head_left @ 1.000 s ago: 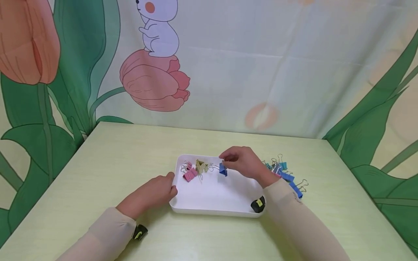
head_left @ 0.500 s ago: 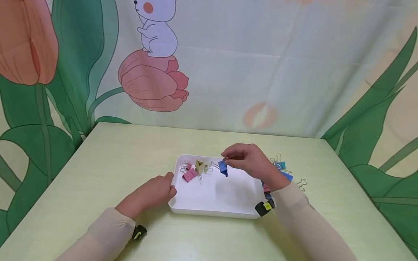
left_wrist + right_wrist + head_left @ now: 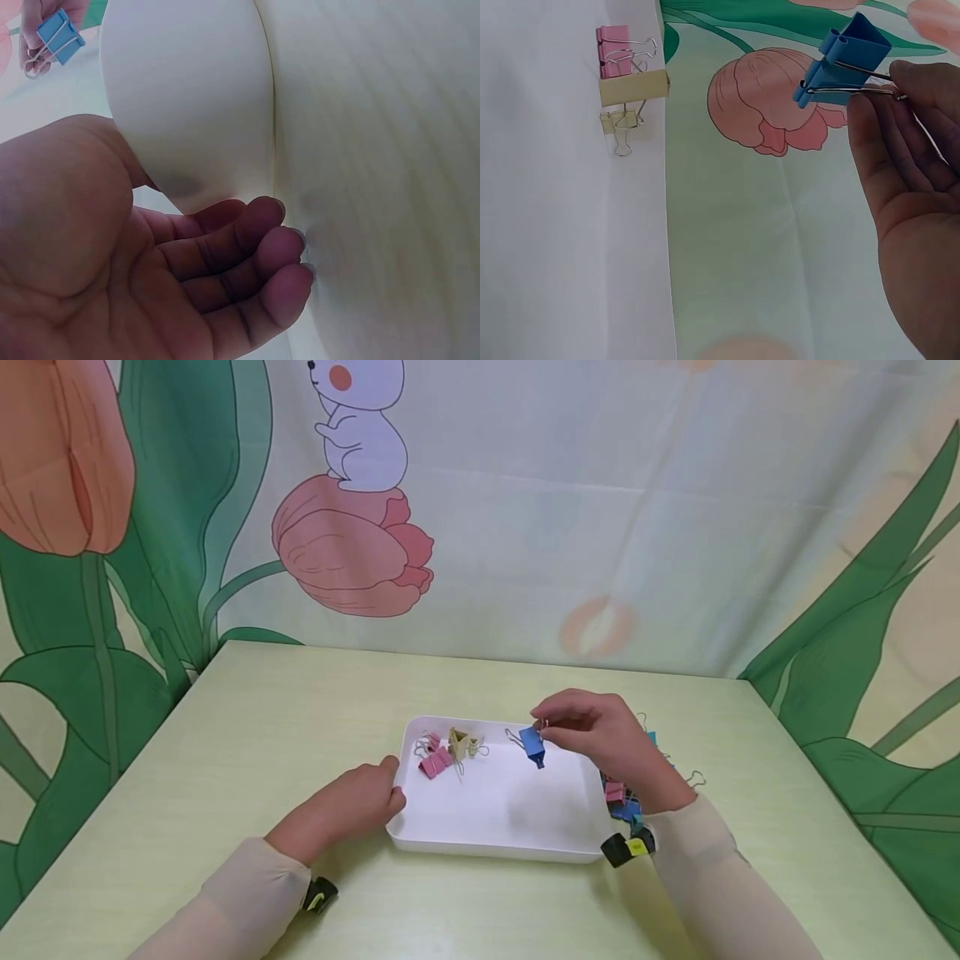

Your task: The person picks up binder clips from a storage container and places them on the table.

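Observation:
My right hand (image 3: 607,739) pinches a wire handle of a blue binder clip (image 3: 532,745) between thumb and fingers, above the back right part of a white tray (image 3: 480,814). In the right wrist view the same blue binder clip (image 3: 851,56) hangs out past the fingertips, its other side away from the palm. My left hand (image 3: 345,806) holds the tray by its left wall. Seen from the left wrist, the thumb goes over the rim and the fingers (image 3: 277,296) curl against the outside. Pink binder clips (image 3: 434,765) and yellow ones (image 3: 458,743) lie in the tray's back left corner.
To the right of the tray is a pile of binder clips, partly hidden by my right forearm; a pink clip (image 3: 615,792) and a blue clip (image 3: 626,811) show there. A printed cloth (image 3: 495,543) hangs behind the pale table (image 3: 315,693).
My right hand has lifted the blue binder clip slightly and carried it to the right over the tray. The left hand keeps its hold on the tray's left side.

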